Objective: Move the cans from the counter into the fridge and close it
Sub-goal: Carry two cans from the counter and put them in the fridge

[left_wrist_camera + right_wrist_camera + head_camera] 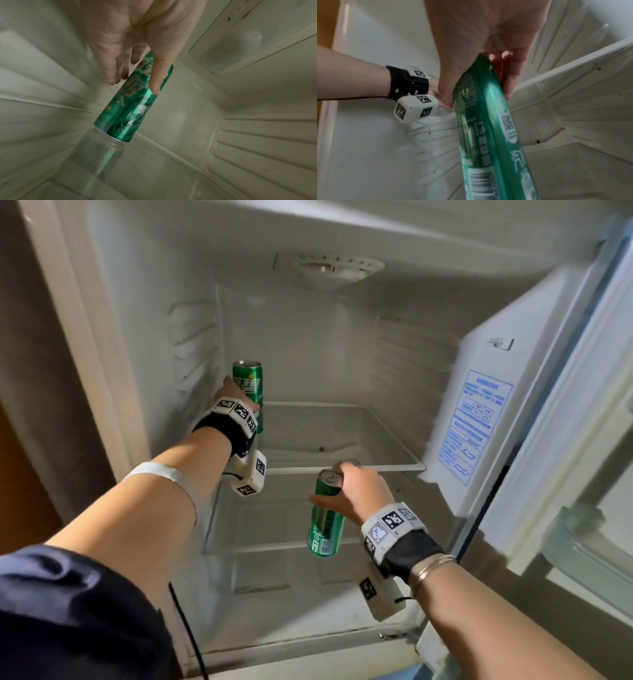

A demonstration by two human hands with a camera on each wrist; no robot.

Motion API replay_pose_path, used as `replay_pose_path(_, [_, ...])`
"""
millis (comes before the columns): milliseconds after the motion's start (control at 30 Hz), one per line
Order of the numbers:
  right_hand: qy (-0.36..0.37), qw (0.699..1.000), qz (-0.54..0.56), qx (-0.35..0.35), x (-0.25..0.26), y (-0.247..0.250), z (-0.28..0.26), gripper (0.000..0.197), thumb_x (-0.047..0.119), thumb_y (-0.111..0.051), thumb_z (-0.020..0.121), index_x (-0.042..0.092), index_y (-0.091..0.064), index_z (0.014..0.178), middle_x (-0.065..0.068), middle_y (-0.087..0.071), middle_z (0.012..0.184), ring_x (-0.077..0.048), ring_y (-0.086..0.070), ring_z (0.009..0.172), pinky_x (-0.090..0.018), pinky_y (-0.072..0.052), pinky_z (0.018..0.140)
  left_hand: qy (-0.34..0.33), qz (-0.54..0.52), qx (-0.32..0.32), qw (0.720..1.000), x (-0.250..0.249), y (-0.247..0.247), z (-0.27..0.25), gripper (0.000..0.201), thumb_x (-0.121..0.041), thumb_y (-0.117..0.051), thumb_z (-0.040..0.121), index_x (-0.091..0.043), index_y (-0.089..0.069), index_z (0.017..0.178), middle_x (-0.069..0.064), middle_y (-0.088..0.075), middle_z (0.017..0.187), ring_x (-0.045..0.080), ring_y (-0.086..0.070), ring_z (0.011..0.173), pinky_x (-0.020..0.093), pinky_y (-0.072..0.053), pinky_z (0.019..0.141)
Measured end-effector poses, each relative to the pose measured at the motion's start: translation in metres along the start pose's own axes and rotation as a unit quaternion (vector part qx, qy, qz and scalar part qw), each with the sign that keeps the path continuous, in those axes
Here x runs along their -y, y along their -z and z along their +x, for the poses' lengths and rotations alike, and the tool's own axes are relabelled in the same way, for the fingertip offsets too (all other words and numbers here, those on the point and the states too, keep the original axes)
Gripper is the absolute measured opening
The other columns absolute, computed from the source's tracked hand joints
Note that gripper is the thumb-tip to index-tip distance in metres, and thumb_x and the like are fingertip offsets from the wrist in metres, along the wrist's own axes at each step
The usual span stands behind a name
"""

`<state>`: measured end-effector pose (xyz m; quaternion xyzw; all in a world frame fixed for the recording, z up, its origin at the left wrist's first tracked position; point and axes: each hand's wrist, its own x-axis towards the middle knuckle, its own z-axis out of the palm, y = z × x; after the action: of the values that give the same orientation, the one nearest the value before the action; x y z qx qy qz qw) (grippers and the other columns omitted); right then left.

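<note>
Two tall green cans are in hand at the open fridge. My left hand (236,397) grips one can (248,381) upright at the left end of the upper glass shelf (342,468). In the left wrist view the thumb and fingers of this hand (135,79) hold that can (130,108), whose base touches the glass shelf (171,169) over its own reflection. My right hand (358,491) grips the second can (325,529) near its top, in the air before and below the shelf's front rim. The right wrist view shows this hand (477,100) wrapped round the can (488,128).
The fridge's white ribbed side walls (191,344) close in the shelf, with a round vent (329,268) above. A lower clear shelf (281,546) lies beneath. The open door with its clear bin (579,535) stands at the right, beside a blue label (476,422).
</note>
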<state>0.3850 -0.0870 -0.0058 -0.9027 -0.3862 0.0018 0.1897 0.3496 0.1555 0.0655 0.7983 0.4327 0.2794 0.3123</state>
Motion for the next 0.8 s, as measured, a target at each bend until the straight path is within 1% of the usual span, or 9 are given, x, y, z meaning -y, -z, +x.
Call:
replay_pose_path(100, [0.019, 1.000, 0.007, -0.023, 0.010, 0.024, -0.005, 0.059, 0.063, -0.068, 0.070, 0.017, -0.057, 0.105, -0.002, -0.067, 0.099, -0.023, -0.065, 0.092, -0.029, -0.053, 0.076, -0.020, 0.013, 0.012, 1.000, 0.001, 0.006, -0.021, 0.071, -0.017, -0.066, 0.082, -0.008, -0.027, 0.141, 0.017, -0.047, 0.135, 0.033, -0.048, 0.122, 0.038, -0.039, 0.100])
replay_pose_path(133, [0.026, 0.999, 0.005, -0.035, 0.013, 0.034, -0.007, 0.059, 0.063, -0.067, 0.071, 0.017, -0.058, 0.105, -0.003, -0.067, 0.100, -0.024, -0.064, 0.093, -0.028, -0.051, 0.075, -0.038, 0.009, 0.015, 0.999, 0.003, 0.007, -0.029, 0.068, -0.015, -0.067, 0.081, -0.010, -0.031, 0.139, 0.017, -0.050, 0.133, 0.033, -0.051, 0.120, 0.037, -0.040, 0.098])
replay_pose_path(267, [0.042, 0.995, 0.003, -0.086, 0.031, 0.073, 0.000, 0.067, 0.064, -0.065, 0.071, 0.013, -0.059, 0.114, -0.008, -0.065, 0.112, -0.027, -0.059, 0.105, -0.031, -0.047, 0.080, -0.100, 0.030, 0.032, 0.994, 0.009, 0.021, -0.066, 0.045, -0.015, -0.064, 0.082, -0.009, -0.052, 0.125, 0.015, -0.060, 0.124, 0.031, -0.058, 0.112, 0.032, -0.044, 0.093])
replay_pose_path(433, [0.036, 0.991, 0.006, -0.131, 0.049, 0.098, 0.037, 0.063, 0.066, -0.067, 0.068, 0.015, -0.065, 0.105, -0.007, -0.067, 0.104, -0.026, -0.060, 0.090, -0.024, -0.039, 0.068, -0.117, 0.063, 0.033, 0.991, 0.018, 0.038, -0.109, 0.038, -0.019, -0.058, 0.087, -0.015, -0.056, 0.125, 0.011, -0.056, 0.131, 0.030, -0.055, 0.116, 0.032, -0.044, 0.097])
replay_pose_path(500, [0.039, 0.991, -0.003, -0.130, 0.056, 0.102, 0.055, 0.059, 0.068, -0.067, 0.066, 0.018, -0.065, 0.098, -0.007, -0.068, 0.098, -0.026, -0.060, 0.081, -0.025, -0.039, 0.064, -0.113, 0.047, 0.036, 0.992, 0.024, 0.041, -0.122, 0.036, -0.019, -0.057, 0.088, -0.016, -0.057, 0.124, 0.008, -0.056, 0.132, 0.028, -0.055, 0.116, 0.033, -0.045, 0.097])
replay_pose_path(533, [0.039, 0.991, -0.016, -0.125, 0.060, 0.102, 0.064, 0.060, 0.069, -0.066, 0.066, 0.019, -0.064, 0.099, -0.007, -0.068, 0.097, -0.026, -0.061, 0.081, -0.026, -0.039, 0.063, -0.115, 0.041, 0.045, 0.991, 0.028, 0.043, -0.128, 0.034, -0.018, -0.056, 0.088, -0.016, -0.058, 0.122, 0.008, -0.057, 0.130, 0.028, -0.056, 0.114, 0.034, -0.047, 0.097])
replay_pose_path(600, [0.028, 0.993, -0.041, -0.105, 0.067, 0.103, 0.082, 0.063, 0.066, -0.065, 0.071, 0.016, -0.061, 0.110, -0.008, -0.066, 0.104, -0.027, -0.063, 0.090, -0.027, -0.042, 0.066, -0.112, 0.024, 0.062, 0.991, 0.036, 0.045, -0.137, 0.030, -0.016, -0.055, 0.088, -0.015, -0.061, 0.117, 0.010, -0.063, 0.123, 0.029, -0.062, 0.105, 0.040, -0.052, 0.090])
replay_pose_path(667, [0.029, 0.995, -0.035, -0.091, 0.073, 0.102, 0.099, 0.062, 0.058, -0.067, 0.075, 0.013, -0.059, 0.116, -0.010, -0.064, 0.109, -0.027, -0.061, 0.092, -0.028, -0.043, 0.068, -0.108, 0.012, 0.069, 0.992, 0.045, 0.045, -0.143, 0.028, -0.016, -0.056, 0.088, -0.017, -0.062, 0.115, 0.009, -0.065, 0.118, 0.029, -0.066, 0.097, 0.042, -0.056, 0.083])
replay_pose_path(800, [0.046, 0.996, -0.008, -0.082, 0.081, 0.091, 0.133, 0.061, 0.053, -0.070, 0.075, 0.008, -0.060, 0.114, -0.013, -0.065, 0.110, -0.026, -0.058, 0.086, -0.027, -0.041, 0.067, -0.113, 0.025, 0.066, 0.991, 0.061, 0.036, -0.147, 0.028, -0.017, -0.056, 0.088, -0.017, -0.062, 0.116, 0.004, -0.063, 0.122, 0.023, -0.062, 0.104, 0.031, -0.052, 0.088])
